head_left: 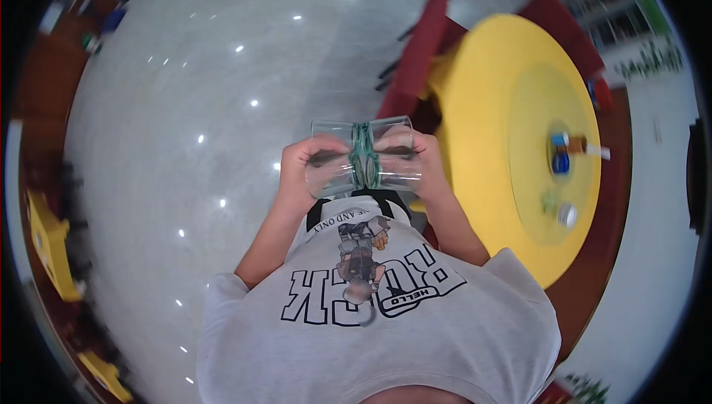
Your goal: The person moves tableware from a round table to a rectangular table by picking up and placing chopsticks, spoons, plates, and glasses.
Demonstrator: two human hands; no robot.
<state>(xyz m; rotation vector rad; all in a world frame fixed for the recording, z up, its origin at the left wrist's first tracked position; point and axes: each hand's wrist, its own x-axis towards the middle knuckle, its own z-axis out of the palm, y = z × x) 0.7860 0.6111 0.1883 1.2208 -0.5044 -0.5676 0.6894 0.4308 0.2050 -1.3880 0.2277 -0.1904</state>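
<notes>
Clear drinking glasses lie sideways in my two hands, held in front of my waist. My left hand is closed on a pair, an upper glass and a lower glass. In the same way my right hand grips an upper glass and a lower glass. Their thick greenish bases meet in the middle, between the hands. Fingers show through the clear walls, and some seem to reach inside the rims. Whether the bases press together or only sit close, I cannot tell.
A round yellow table stands on my right, with a raised glass turntable holding a blue container and a small clear jar. Dark red chairs surround it. Shiny grey floor stretches ahead and left.
</notes>
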